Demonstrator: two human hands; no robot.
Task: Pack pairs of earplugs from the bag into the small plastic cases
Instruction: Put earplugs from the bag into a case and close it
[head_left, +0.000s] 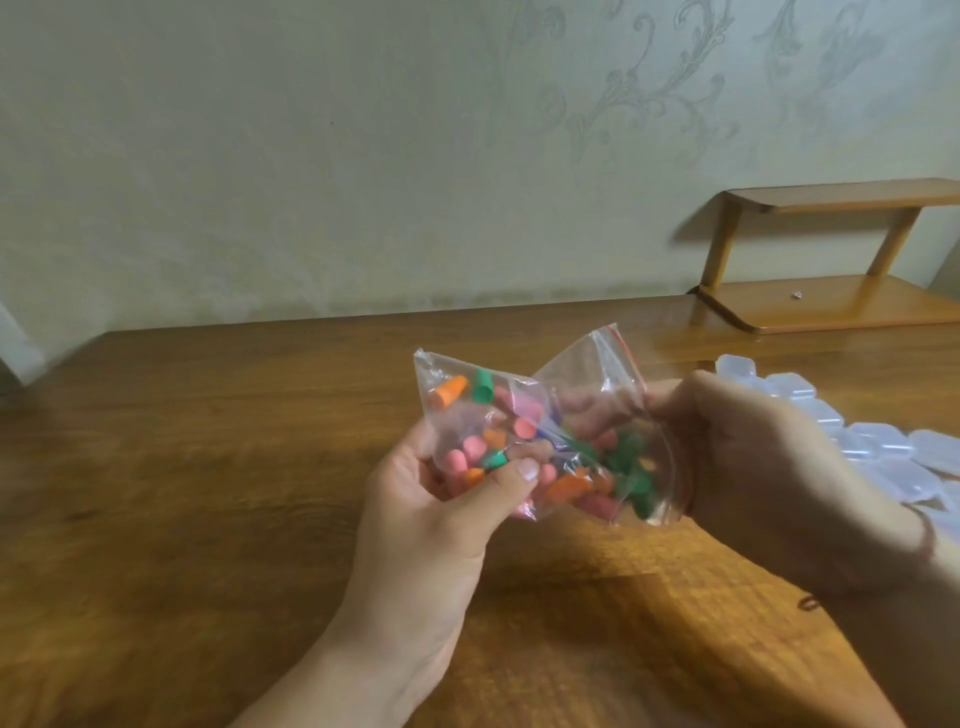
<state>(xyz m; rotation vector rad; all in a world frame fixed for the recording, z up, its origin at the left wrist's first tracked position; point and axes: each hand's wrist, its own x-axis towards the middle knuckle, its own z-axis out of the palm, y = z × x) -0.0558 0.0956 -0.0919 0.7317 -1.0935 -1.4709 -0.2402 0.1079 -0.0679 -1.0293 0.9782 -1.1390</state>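
Observation:
A clear zip bag (582, 364) with a red seal strip is held above the wooden table (208, 441). It is full of several earplugs (483, 447) in orange, green and pink. My left hand (441, 519) grips the bag's lower left part, thumb pressed on the plastic. My right hand (753, 467) holds the bag's right side near the seal, with fingers showing through the plastic. Several small translucent plastic cases (883, 452) lie on the table to the right, partly hidden behind my right hand.
A small two-level wooden shelf (831, 306) stands on the table's far right corner against the patterned wall. A thin band is around my right wrist.

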